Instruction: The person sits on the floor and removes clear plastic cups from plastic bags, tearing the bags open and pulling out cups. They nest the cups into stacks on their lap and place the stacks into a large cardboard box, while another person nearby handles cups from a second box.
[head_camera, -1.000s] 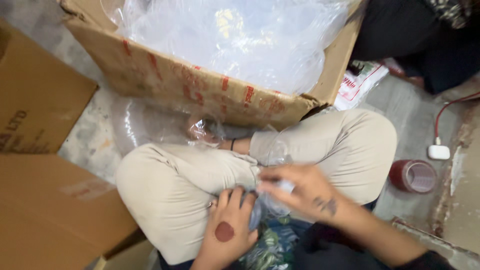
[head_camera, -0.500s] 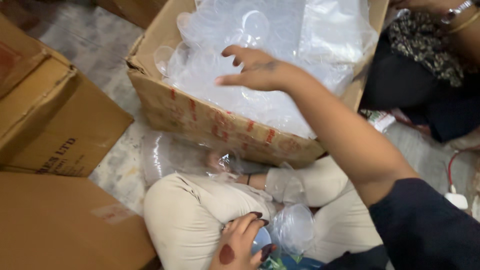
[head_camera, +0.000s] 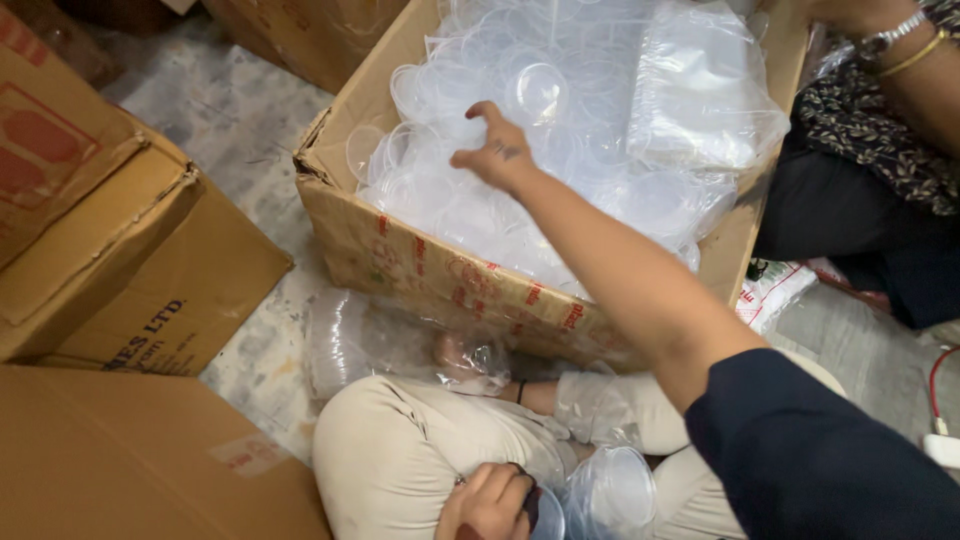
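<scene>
A grey mottled floor (head_camera: 240, 120) carries everything here, with brown cartons (head_camera: 130, 250) stacked to the left of the big open cardboard box (head_camera: 440, 265). Below that box, in the person's lap, the left hand (head_camera: 485, 500) grips a stack of clear plastic lids (head_camera: 605, 490), as it did half a second ago. Over the box, the right hand (head_camera: 495, 150) hangs with fingers loosely spread, holding nothing; since the earlier frame it has reached further in, almost touching the loose clear lids (head_camera: 540, 95) heaped inside. Right of the box, another person's arm (head_camera: 900, 60) shows.
</scene>
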